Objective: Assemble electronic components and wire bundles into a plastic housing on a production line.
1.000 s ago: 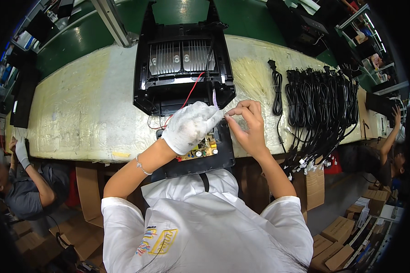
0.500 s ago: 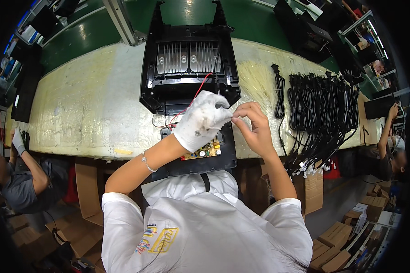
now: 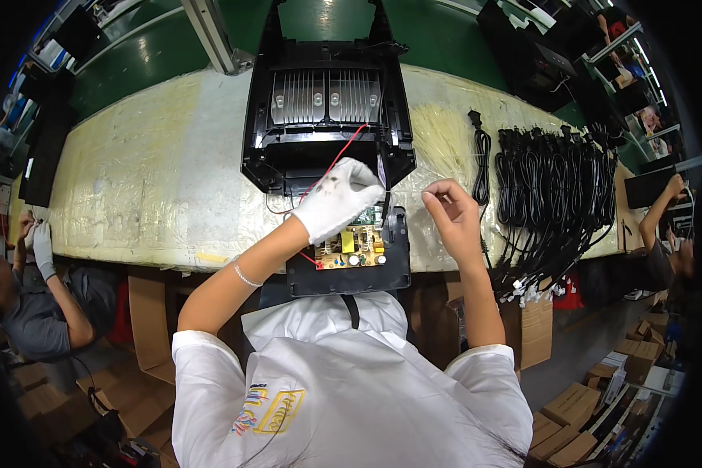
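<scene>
My left hand (image 3: 342,199), in a white glove with dark smudges, is closed in a pinch over the near end of a black plastic housing (image 3: 249,148). At its fingertips a thin white cable tie (image 3: 404,192) stretches sideways, beside a black cable (image 3: 387,209). My bare right hand (image 3: 455,217) pinches the tie's other end, a short way to the right. Below my left hand a circuit board (image 3: 351,260) with yellow and white parts lies on a black panel (image 3: 398,269). A red wire (image 3: 349,144) runs from the housing behind the glove. What the glove covers is hidden.
Loose pale cable ties (image 3: 438,144) lie right of the housing. Beyond them are a coiled power cord (image 3: 480,168) and a row of several black cords (image 3: 554,179). A metal post (image 3: 210,35) rises behind the table. Co-workers sit at both sides; cardboard boxes (image 3: 150,324) stand below.
My right hand has drawn away to the right from my left, stretching the thin tie between them. My left hand has shifted slightly, uncovering more of the circuit board.
</scene>
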A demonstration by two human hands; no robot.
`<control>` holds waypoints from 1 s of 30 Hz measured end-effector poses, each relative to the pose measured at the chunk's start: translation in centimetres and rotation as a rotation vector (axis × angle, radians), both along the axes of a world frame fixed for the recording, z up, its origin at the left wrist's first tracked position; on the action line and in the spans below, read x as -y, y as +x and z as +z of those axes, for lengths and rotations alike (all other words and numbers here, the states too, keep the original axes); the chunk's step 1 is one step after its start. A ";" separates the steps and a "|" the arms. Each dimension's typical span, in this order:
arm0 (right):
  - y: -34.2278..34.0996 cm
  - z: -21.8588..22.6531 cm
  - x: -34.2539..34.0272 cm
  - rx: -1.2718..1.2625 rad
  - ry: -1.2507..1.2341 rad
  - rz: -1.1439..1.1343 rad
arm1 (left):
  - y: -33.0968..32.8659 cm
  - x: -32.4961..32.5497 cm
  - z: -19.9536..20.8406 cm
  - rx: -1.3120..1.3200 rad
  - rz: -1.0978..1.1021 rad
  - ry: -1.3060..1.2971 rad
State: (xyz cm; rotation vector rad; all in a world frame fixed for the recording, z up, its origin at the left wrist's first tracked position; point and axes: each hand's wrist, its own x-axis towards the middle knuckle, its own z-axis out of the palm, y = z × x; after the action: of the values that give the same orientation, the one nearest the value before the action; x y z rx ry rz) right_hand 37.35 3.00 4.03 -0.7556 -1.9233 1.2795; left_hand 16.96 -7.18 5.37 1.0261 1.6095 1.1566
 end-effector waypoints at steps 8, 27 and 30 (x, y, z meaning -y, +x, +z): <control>-2.3 -1.4 0.2 -0.110 -0.538 0.057 | 1.4 -1.7 -0.2 0.078 0.026 -0.010; -2.1 -1.2 0.3 0.112 0.197 -0.089 | 0.5 4.8 0.1 -0.255 -0.018 0.283; -0.4 2.4 1.2 0.213 0.344 -0.195 | -0.4 10.8 1.9 -0.701 -0.181 0.448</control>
State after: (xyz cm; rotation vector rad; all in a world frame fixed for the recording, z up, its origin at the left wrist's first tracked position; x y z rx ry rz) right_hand 36.92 1.81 6.42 -0.8994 -2.1053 0.7490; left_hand 16.53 -18.02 7.23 1.9945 1.7482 1.1206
